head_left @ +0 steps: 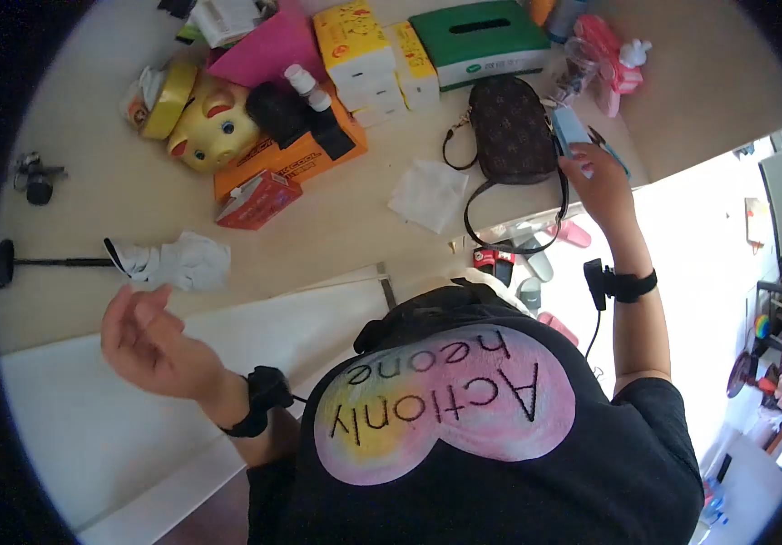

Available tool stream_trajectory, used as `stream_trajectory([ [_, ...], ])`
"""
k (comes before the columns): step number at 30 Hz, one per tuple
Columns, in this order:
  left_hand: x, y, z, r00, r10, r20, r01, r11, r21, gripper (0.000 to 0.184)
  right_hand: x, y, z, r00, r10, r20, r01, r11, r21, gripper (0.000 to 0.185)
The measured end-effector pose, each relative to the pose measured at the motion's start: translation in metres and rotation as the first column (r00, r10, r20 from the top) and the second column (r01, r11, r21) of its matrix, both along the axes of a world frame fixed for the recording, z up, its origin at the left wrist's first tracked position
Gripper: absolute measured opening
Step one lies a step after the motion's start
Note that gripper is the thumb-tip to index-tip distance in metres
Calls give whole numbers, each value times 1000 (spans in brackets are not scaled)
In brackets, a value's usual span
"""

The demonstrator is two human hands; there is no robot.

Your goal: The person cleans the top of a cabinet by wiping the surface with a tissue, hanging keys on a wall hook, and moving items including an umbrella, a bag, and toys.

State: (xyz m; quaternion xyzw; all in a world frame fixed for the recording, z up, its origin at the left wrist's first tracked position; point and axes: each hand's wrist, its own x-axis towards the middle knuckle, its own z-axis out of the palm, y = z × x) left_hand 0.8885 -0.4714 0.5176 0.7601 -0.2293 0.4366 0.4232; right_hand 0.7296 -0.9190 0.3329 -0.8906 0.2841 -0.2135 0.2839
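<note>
My left hand (153,338) is raised at the left, just below a crumpled white cloth-like item (178,262). Its fingers are loosely curled and a little apart, with nothing in them. At the upper right, my right hand (602,182) has its fingers bent at the lower end of a light blue flat, box-shaped thing (572,128), gripping it. A small tool with dark and teal parts (611,150) lies just beyond those fingers. Left of this hand rests a brown patterned bag (512,132), its strap hanging over the table edge.
Along the back stand a green tissue box (479,45), yellow tissue packs (355,41), an orange box (305,154), a red box (260,200) and a yellow cartoon-faced container (218,127). A white tissue (429,194) lies mid-table. Slippers (529,263) are on the floor.
</note>
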Motion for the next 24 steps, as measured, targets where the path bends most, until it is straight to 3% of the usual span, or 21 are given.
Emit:
stream_trajectory([
  [2,7,-18,-8,991,-104,-81,105,994,11,24,8,23,13,999,10,31,-11,999,34,41],
  [4,13,-32,-18,954,-285,-87,296,940,169,27,20,30,13,997,-49,-65,48,999,-7,44],
  [5,10,-38,-19,952,-295,-85,305,937,168,27,23,29,14,989,-57,-134,57,998,-1,46],
  [6,6,-44,-18,940,-316,-131,340,898,279,28,23,26,13,990,-65,-129,65,998,-4,46],
  [7,5,-46,-16,928,-327,-178,371,845,384,28,22,22,13,985,-103,-140,86,989,-119,47],
  [8,5,-45,-17,928,-331,-172,373,846,382,28,22,17,12,979,-139,-148,102,967,-233,47],
  [9,5,-41,-21,915,-326,-237,394,848,354,28,19,12,10,979,-142,-144,105,966,-236,47],
  [11,5,-32,-24,897,-320,-304,412,853,321,28,11,-3,4,926,-315,-207,176,847,-501,50],
  [12,7,-24,-25,887,-282,-365,399,865,303,29,7,-8,2,926,-318,-205,178,844,-506,50],
  [14,10,-8,-29,871,-245,-425,384,880,281,29,-2,-19,1,824,-355,-441,168,898,-408,56],
  [15,11,1,-32,873,-213,-439,359,891,280,30,-7,-25,2,835,-279,-475,150,945,-292,59],
  [16,10,6,-34,873,-178,-454,330,902,279,30,-14,-32,-7,837,-275,-474,142,944,-297,59],
  [18,5,9,-35,870,-175,-460,300,930,213,30,-21,-47,-33,915,-189,-355,137,977,-166,51],
  [21,-1,12,-36,859,-165,-485,266,953,145,30,-24,-46,-23,968,-171,-182,122,959,-254,46],
  [22,-1,12,-36,845,-164,-509,273,951,146,31,-19,-36,-5,974,-150,-173,102,960,-261,46],
  [24,0,8,-35,848,-167,-502,278,948,155,31,-6,-4,53,982,-179,-67,172,980,-100,34],
])
